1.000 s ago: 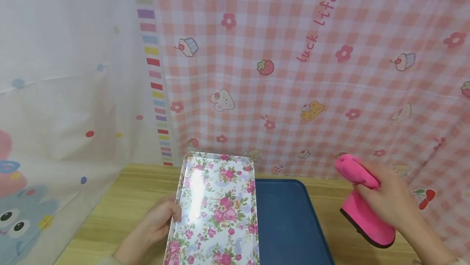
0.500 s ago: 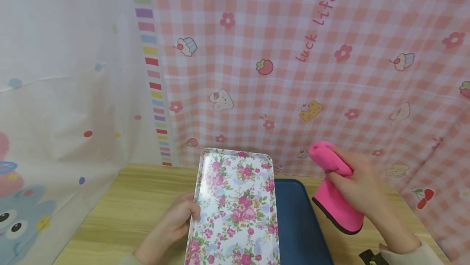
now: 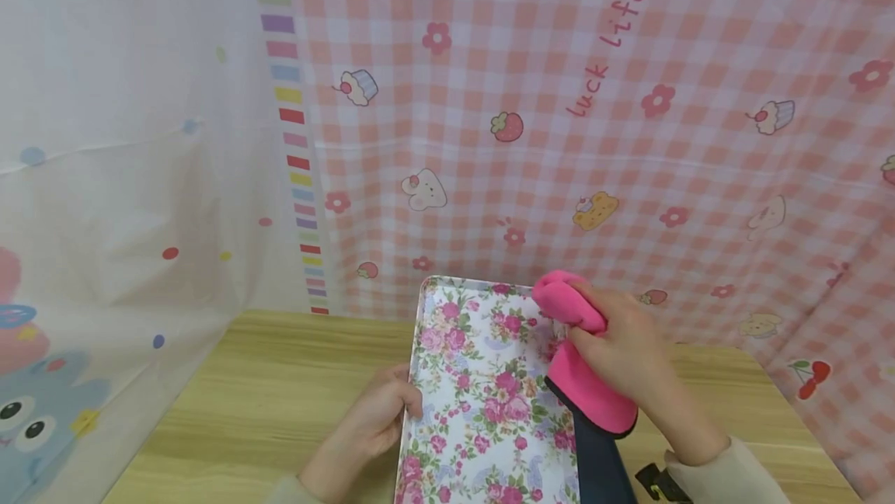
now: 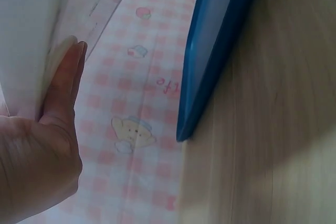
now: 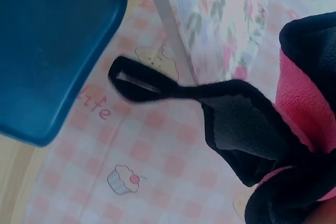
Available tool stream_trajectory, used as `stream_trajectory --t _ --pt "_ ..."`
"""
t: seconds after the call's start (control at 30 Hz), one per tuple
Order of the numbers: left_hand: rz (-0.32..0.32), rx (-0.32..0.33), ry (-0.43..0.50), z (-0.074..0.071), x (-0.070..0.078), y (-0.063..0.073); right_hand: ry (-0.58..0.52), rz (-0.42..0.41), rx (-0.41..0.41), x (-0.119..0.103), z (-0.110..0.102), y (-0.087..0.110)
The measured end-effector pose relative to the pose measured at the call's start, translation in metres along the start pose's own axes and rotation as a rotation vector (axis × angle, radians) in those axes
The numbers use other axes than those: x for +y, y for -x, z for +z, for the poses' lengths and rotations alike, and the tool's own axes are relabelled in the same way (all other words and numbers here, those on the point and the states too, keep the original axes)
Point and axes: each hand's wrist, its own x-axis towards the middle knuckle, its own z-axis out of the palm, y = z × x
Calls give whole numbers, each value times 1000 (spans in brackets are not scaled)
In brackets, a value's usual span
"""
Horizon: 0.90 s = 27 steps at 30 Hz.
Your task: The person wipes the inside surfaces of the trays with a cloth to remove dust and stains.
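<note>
A floral tray (image 3: 489, 411), white with pink roses, is raised and tilted above the table. My left hand (image 3: 381, 415) grips its left edge, thumb on the front face; in the left wrist view the fingers lie along the tray's pale back (image 4: 31, 40). My right hand (image 3: 622, 341) holds a bunched pink cloth (image 3: 590, 391) with dark trim in front of the tray's upper right edge. The right wrist view shows the cloth's grey side (image 5: 247, 124) and black hanging loop (image 5: 139, 80). Whether cloth and tray touch, I cannot tell.
A dark blue tray (image 3: 603, 461) lies on the wooden table (image 3: 280, 395), mostly hidden behind the floral one. Pink checked fabric (image 3: 461, 154) hangs at the table's back, white fabric (image 3: 126, 201) at the left. A small black item (image 3: 660, 482) shows by my right sleeve.
The floral tray has moved right in my left hand, covering more of the blue tray. My right hand has brought the pink cloth left, from beside the trays to the floral tray's edge.
</note>
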Motion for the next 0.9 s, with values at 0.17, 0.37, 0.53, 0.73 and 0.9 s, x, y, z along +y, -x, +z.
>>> stream_trajectory --t 0.17,0.37,0.53,0.73,0.9 --pt "10 -5 8 7 -5 -4 47 -25 -7 -2 12 -3" --pt "18 7 6 11 -8 -6 41 -13 -57 -4 24 -8" --pt "21 -4 18 12 -9 -7 79 -7 -74 -6 33 -7" --pt "25 -21 30 13 -11 -7 126 -28 -43 -8 42 -6" --pt "37 -32 32 15 -12 -7 127 -19 -37 -10 46 -5"
